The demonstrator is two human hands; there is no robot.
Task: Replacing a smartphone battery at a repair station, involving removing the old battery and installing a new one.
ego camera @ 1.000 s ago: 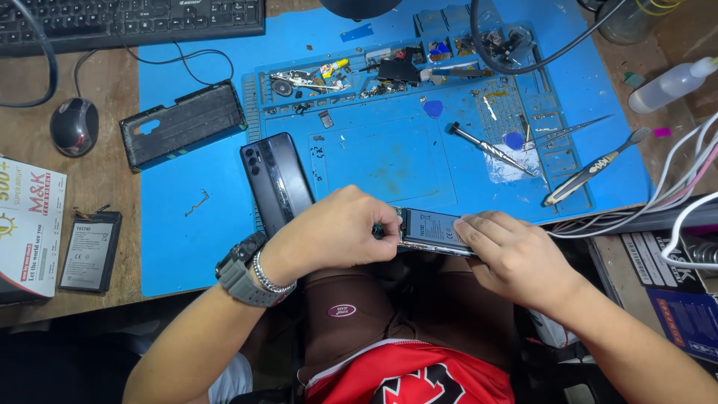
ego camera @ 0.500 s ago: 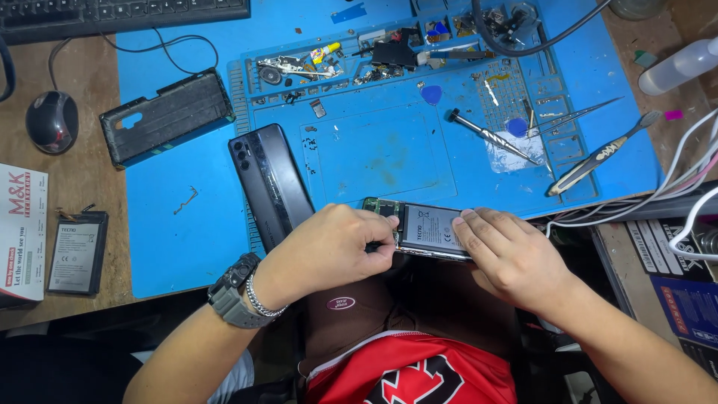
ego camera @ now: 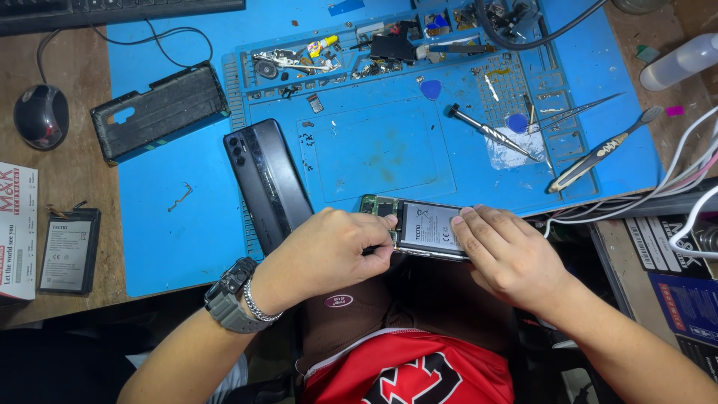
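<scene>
I saw the blue work mat (ego camera: pixel 187 224) covering most of the table (ego camera: pixel 67 172). At its six o'clock edge lay the opened phone (ego camera: pixel 426 228), battery showing. My left hand (ego camera: pixel 321 254) pinched its nine o'clock end, fingers closed on it; my right hand (ego camera: pixel 508 254) pressed flat on its three o'clock end. A black phone back (ego camera: pixel 265 183) lay at ten o'clock of the hands.

A white box (ego camera: pixel 16 224) with red and black print stands at the left desk edge. Beside it lies a black battery with a grey label (ego camera: pixel 66 253). A white label (ego camera: pixel 434 227) covers the battery in the opened phone.
</scene>
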